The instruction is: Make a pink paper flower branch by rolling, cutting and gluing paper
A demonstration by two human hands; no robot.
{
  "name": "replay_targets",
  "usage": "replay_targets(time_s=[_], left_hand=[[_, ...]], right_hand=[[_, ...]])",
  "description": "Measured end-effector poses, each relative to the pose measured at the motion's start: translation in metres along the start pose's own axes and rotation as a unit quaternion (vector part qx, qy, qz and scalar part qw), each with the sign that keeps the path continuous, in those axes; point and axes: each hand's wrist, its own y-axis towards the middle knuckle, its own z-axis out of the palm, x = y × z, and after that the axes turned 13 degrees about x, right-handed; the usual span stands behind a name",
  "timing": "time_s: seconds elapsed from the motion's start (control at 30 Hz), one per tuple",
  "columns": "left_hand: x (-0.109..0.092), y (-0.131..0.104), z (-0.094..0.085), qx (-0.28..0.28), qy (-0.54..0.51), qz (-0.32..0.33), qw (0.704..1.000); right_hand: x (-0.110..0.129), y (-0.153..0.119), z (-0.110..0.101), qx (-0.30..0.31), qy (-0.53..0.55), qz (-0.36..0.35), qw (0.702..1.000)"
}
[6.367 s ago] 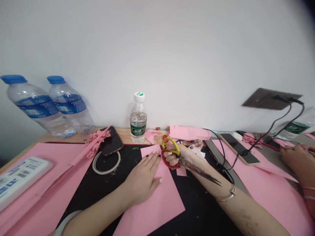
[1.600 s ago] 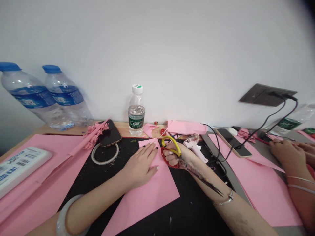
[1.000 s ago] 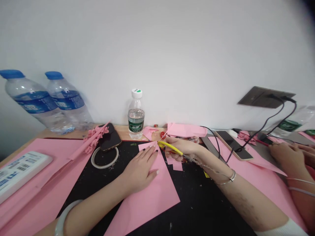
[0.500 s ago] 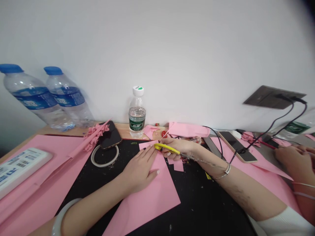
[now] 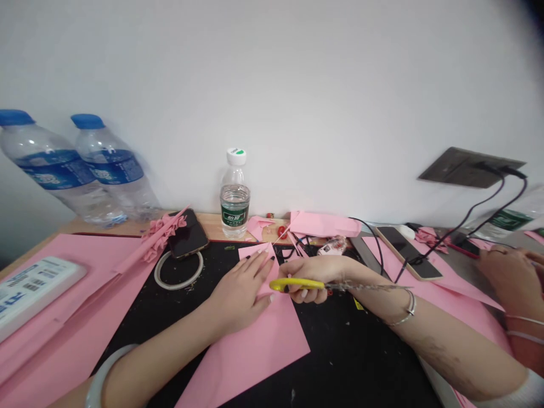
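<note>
My left hand (image 5: 242,286) rests flat with its fingers apart on a long sheet of pink paper (image 5: 263,360), which lies on a black mat (image 5: 344,351). Just to its right, my right hand (image 5: 314,271) is closed around the yellow handles of a pair of scissors (image 5: 297,283). The blades point back along my right forearm, away from the paper. Small pink paper scraps lie behind my right hand, partly hidden by it. A roll of tape (image 5: 179,271) sits to the left of my left hand.
Two large bottles (image 5: 108,167) and a small water bottle (image 5: 235,195) stand by the wall. Left are a dark phone (image 5: 187,235), a pink paper flower stem (image 5: 159,238) and a white box (image 5: 36,289). Right are a phone (image 5: 408,252), cables and another person's hands (image 5: 505,277).
My right hand has come nearer to me and slightly right with the scissors, uncovering things behind it. My left hand stays on the paper, its fingers a little more spread.
</note>
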Motion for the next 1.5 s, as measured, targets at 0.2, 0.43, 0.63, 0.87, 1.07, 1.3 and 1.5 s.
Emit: replay_targets(time_s=[0.2,0.43,0.63,0.87,1.07,1.3,1.5], left_hand=[[-0.004,-0.002,-0.004,0.016,0.001,-0.001,1.0],[-0.005,-0.001,-0.004,0.031,-0.012,-0.003,0.999],[-0.001,-0.001,0.001,0.018,-0.005,0.003,1.0],[-0.001,0.0,0.003,0.016,0.007,-0.001,1.0],[-0.001,0.0,0.003,0.02,0.013,-0.008,1.0],[0.001,0.0,0.006,0.017,0.018,-0.006,1.0],[-0.001,0.0,0.001,0.037,0.011,-0.014,0.999]], right_hand=[[0.004,-0.01,0.018,-0.002,-0.019,0.0,1.0],[0.006,0.001,0.014,-0.021,-0.038,-0.025,0.999],[-0.003,0.002,0.012,0.014,-0.011,0.049,0.999],[-0.012,-0.002,0.037,-0.028,-0.018,0.066,0.997],[-0.018,-0.003,0.055,-0.11,-0.105,0.069,0.986],[-0.026,-0.004,0.07,-0.12,-0.137,0.081,0.98],[-0.039,-0.005,0.07,-0.014,-0.081,0.132,0.988]])
